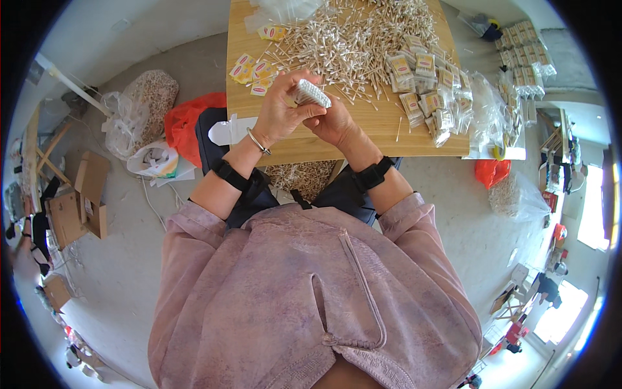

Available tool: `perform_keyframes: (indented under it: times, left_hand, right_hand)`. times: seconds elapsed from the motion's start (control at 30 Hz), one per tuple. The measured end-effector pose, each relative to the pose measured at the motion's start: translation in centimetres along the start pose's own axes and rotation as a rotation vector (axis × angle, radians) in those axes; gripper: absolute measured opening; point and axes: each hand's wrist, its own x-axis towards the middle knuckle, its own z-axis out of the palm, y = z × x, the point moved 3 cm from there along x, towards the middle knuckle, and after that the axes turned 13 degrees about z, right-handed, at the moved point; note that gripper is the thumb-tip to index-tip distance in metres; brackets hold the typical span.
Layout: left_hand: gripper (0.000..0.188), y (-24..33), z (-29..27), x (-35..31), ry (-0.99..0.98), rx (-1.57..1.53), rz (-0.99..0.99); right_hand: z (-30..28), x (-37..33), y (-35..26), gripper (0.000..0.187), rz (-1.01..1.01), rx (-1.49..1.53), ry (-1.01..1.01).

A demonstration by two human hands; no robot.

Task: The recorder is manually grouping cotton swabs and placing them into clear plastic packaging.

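Note:
A tight bundle of cotton swabs (313, 94), white tips facing up, is held above the near edge of the wooden table (285, 148). My left hand (282, 111) is closed round its left side, thumb across the front. From the right and below, my right hand (335, 122) grips the same bundle, some of its fingers hidden behind it. Past my hands spreads a big heap of loose cotton swabs (343, 48). Yellow-and-white printed cards (251, 70) lie left of the heap. Filled clear packets of swabs (424, 81) are piled to its right.
Clear plastic bags (285, 10) lie at the table's far left. A red bag (192, 123) and a sack of swabs (152, 97) stand on the floor to the left, near cardboard boxes (81, 204). On the right are another red bag (492, 172) and a clear sack (518, 196).

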Motion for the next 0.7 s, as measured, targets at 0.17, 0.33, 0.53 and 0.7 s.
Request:
perform_keyframes:
  times: [0.17, 0.33, 0.53, 0.7]
  left_hand:
    - [0.084, 0.1, -0.3, -0.3, 0.067, 0.117, 0.204]
    - [0.091, 0.6, 1.5, -0.4, 0.051, 0.19, 0.195]
    - [0.079, 0.2, 2.6, 0.0, 0.17, 0.249, 0.145]
    - [0.063, -0.2, 2.9, 0.2, 0.191, 0.409, 0.211]
  right_hand:
    - [-0.4, 0.8, -0.2, 0.015, -0.26, 0.125, 0.241]
    - [-1.1, 1.0, -0.5, 0.016, -0.336, 0.07, 0.167]
    - [-0.7, 1.9, 0.2, 0.013, -0.394, 0.148, 0.06]
    - [-0.9, 2.2, 0.6, 0.013, -0.405, 0.15, -0.016]
